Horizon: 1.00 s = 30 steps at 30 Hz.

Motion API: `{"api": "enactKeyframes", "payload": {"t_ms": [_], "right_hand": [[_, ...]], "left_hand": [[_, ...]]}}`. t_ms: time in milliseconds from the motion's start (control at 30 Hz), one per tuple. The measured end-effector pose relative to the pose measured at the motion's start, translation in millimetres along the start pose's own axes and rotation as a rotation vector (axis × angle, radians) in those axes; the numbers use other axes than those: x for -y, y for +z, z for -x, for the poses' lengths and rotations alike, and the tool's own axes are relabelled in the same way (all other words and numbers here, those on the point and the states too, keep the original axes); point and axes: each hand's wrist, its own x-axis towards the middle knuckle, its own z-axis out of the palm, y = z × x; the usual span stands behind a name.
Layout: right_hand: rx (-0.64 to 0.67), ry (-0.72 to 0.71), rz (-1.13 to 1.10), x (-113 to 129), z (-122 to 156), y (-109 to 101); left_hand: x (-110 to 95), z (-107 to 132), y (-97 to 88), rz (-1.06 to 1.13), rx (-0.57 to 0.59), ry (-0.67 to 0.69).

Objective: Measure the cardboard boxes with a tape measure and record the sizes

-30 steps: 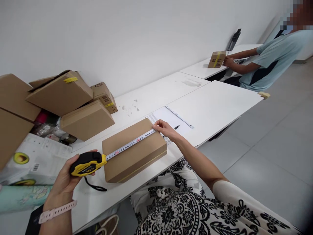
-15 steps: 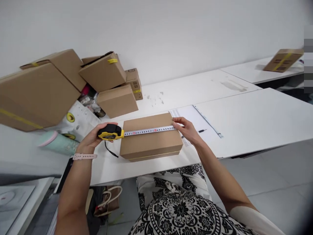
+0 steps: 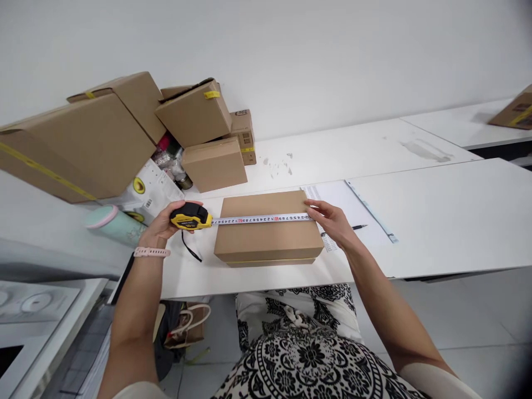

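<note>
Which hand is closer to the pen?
Right. The right hand is close by the pen; the left hand is farther away, across the box, holding the tape measure.

There are two hands (image 3: 160, 225) (image 3: 333, 221), one tape measure (image 3: 190, 215) across one box (image 3: 266, 239), one pen (image 3: 359, 226) and one mint-green bottle (image 3: 116, 225).

The cardboard box (image 3: 268, 238) is matt and smooth, the white tabletop (image 3: 436, 221) smooth too. The tape measure (image 3: 191, 215) has a plastic-looking case and a thin, metal-looking blade (image 3: 257, 219). The sheet (image 3: 332, 198) is paper, the patterned garment (image 3: 310, 352) cloth.
</note>
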Motion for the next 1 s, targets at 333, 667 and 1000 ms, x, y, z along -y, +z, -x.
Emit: {"api": "enactKeyframes", "payload": {"t_ms": [333,667,1000], "right_hand": [[-0.020,0.041,-0.111,-4,-4,4],[-0.017,0.033,-0.158,-6,-6,6],[-0.272,-0.132,0.086,42,6,-12]], "left_hand": [[6,14,4.5,0.021,-0.015,0.024],[2,22,17.0,0.030,-0.060,-0.007],[-12,108,57.7,0.030,-0.042,0.156]]}}
